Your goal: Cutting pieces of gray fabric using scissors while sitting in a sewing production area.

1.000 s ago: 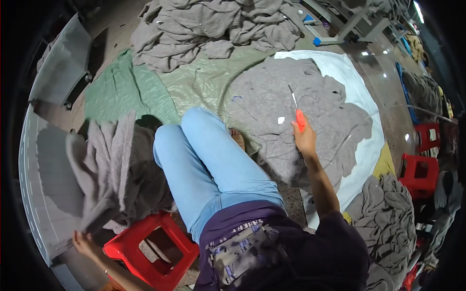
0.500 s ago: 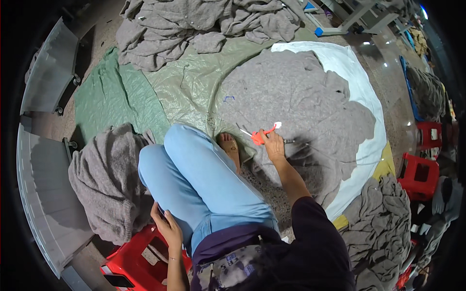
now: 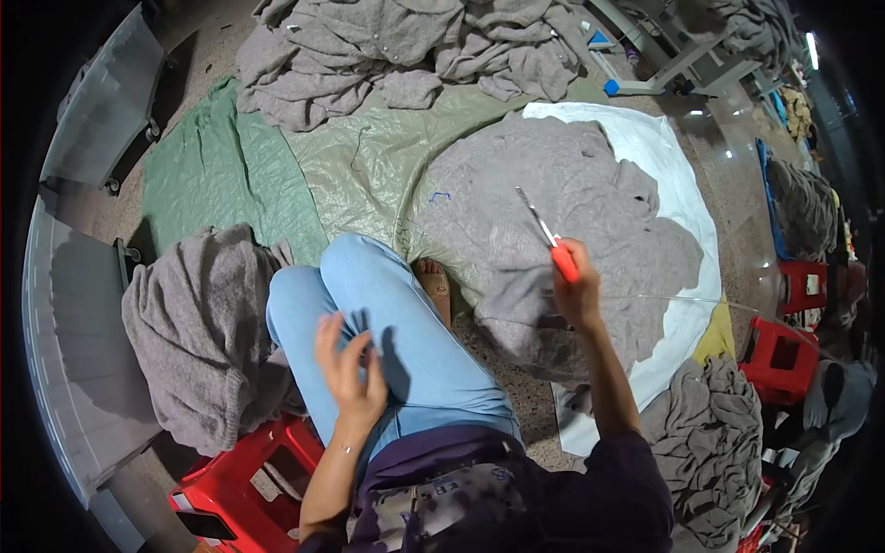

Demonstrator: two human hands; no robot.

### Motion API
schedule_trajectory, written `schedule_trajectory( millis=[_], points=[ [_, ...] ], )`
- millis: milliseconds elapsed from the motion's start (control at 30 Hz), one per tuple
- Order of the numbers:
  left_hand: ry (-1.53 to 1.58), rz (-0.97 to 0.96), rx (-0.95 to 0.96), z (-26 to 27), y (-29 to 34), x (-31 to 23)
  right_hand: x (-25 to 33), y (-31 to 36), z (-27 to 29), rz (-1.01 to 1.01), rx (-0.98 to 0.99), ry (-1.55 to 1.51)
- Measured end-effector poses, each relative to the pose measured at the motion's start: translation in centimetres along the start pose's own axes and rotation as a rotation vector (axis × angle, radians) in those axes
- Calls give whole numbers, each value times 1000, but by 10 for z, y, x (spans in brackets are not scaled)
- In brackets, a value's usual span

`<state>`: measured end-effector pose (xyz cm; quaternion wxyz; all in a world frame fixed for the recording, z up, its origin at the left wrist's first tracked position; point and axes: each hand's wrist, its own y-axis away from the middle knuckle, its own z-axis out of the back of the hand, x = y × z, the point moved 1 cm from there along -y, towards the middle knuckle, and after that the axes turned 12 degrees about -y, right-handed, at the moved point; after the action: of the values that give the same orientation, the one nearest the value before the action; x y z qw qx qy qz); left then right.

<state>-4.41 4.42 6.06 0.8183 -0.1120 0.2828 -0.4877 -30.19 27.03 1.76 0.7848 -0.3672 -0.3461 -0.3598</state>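
My right hand is closed around a tool with a red-orange handle and a thin metal shaft, too small to tell its exact kind. The shaft points up and left, above a spread of grey knit fabric on the floor. Over my thigh, my left hand is raised with nothing in it, its fingers apart and slightly blurred. A bundled grey knit garment lies to the left of my knees.
Green plastic sheeting and a white sheet lie under the fabric. Grey knits are heaped at the far side and lower right. Red stools stand at lower left and right. Grey wheeled bins line the left.
My right hand has lifted off the grey fabric and moved right and nearer, the red-handled tool now pointing up. My left hand has risen from beside my thigh and moved right.
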Motion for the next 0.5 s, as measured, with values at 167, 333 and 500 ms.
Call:
schedule_trajectory(
  millis=[167,333,500],
  points=[
    [532,1,280,-50,-50,-38,111,-8,80,-162,50,-317],
    [947,-259,440,-71,-47,-90,186,-21,107,40,-31,-538],
    [1963,89,894,-18,-32,-99,232,-63,55,236,159,-534]
  ],
)
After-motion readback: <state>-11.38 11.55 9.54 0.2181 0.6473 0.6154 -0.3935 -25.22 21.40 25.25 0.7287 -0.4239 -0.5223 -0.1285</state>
